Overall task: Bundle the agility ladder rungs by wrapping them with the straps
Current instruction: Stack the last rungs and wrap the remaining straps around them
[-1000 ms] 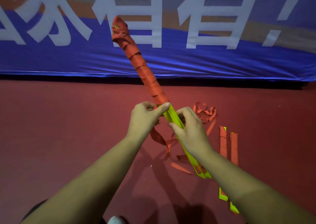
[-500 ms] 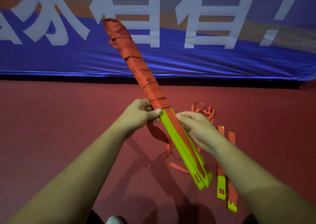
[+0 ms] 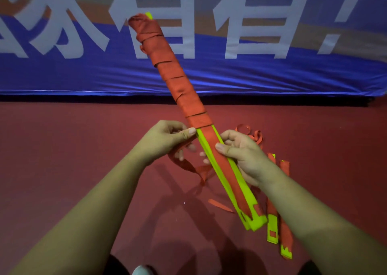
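Note:
A bundle of yellow-green ladder rungs (image 3: 228, 176) slants from lower right up to the upper left, held above the floor. Its upper half is wound in orange strap (image 3: 178, 79); the lower half shows bare yellow-green edges with an orange strip down the middle. My left hand (image 3: 167, 140) pinches the bundle's left edge just below the last wrap, thumb on top. My right hand (image 3: 243, 153) grips the bundle from the right, thumb across the orange strip. A loose strap tail (image 3: 184, 165) hangs under my left hand.
Two more rungs (image 3: 278, 211) lie on the dark red floor (image 3: 62, 159) at the right, beside a tangle of orange strap (image 3: 251, 136). A blue banner (image 3: 272, 73) with large white characters stands along the far side. A shoe tip (image 3: 142, 270) shows at the bottom.
The bundle has turned flat side up and swung a little to the right. My right hand has slid from over the bundle to its right side, thumb now on top.

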Motion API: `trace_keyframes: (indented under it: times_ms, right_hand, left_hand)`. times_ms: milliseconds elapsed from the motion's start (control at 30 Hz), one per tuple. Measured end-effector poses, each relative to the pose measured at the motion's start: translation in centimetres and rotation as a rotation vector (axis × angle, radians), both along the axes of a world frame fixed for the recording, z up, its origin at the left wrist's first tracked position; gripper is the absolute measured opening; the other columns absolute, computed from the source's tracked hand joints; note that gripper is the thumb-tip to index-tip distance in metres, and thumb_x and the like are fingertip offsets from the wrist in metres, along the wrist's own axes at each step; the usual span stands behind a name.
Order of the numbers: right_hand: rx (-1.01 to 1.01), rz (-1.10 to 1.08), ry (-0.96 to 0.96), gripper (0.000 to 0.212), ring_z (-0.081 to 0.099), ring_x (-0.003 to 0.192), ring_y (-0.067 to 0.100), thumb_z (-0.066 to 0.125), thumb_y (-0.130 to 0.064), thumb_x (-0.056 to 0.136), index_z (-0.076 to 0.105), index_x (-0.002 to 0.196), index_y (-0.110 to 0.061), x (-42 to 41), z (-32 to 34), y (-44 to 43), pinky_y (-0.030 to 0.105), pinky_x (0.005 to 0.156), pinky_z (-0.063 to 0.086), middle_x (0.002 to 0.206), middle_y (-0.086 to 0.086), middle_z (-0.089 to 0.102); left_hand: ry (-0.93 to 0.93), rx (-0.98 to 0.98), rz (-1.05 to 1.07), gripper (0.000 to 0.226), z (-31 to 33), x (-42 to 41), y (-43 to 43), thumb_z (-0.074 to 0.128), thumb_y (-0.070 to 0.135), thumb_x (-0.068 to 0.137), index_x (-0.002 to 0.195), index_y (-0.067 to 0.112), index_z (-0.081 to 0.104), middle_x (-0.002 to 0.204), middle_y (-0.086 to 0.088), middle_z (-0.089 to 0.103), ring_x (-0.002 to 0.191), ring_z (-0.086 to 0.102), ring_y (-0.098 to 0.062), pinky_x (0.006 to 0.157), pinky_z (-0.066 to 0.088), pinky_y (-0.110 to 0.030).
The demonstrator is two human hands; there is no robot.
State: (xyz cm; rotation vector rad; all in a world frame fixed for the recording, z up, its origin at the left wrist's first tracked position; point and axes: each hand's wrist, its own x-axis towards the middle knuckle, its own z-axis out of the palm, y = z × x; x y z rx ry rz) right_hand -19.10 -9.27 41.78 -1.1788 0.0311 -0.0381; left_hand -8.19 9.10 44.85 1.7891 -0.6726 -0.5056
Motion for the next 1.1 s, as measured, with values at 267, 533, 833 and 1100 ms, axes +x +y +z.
trace_keyframes:
  times_ms: [267,533,833,1100]
  right_hand:
    - [-0.752,-0.404,-0.018,0.022,0.063,0.077,0.036,0.068,-0.035,0.074,0.050,0.082,-0.025,1.8,-2.4,0.3,0.052,0.074,0.048,0.082,0.013,0.067]
    - [-0.742,-0.314,-0.049,0.037,0.054,0.058,0.018,0.076,-0.016,0.068,0.042,0.080,-0.019,1.7,-2.2,0.4,0.033,0.055,0.041,0.072,0.016,0.062]
    - [-0.323,-0.215,0.030,0.034,0.064,0.077,0.005,0.066,-0.010,0.089,0.054,0.120,-0.007,1.4,-0.8,0.0,0.016,0.069,0.050,0.098,0.003,0.066]
    - [-0.140,0.009,0.047,0.030,0.064,0.067,0.019,0.063,-0.024,0.082,0.067,0.107,-0.007,0.4,-0.8,-0.5,0.032,0.066,0.055,0.090,0.014,0.066]
  left_hand:
    - [-0.258,0.104,0.294,0.042,-1.3,-1.3,-2.9,0.065,0.051,0.087,0.072,0.012,0.073,0.048,0.000,0.062,0.038,0.049,-0.006,0.046,0.037,-0.024]
    - [-0.251,0.041,0.456,0.042,-1.9,-1.7,-3.6,0.073,0.052,0.079,0.069,0.011,0.070,0.048,-0.003,0.061,0.040,0.051,-0.006,0.047,0.037,-0.024]
    - [-0.078,-0.151,0.396,0.033,-0.9,-1.7,-3.8,0.067,0.027,0.090,0.083,-0.005,0.067,0.046,0.008,0.053,0.044,0.044,-0.005,0.047,0.034,-0.019]
    - [-0.062,-0.194,0.357,0.035,-0.5,-2.1,-3.4,0.066,0.027,0.091,0.083,-0.006,0.068,0.052,0.008,0.062,0.047,0.048,-0.009,0.056,0.040,-0.027]
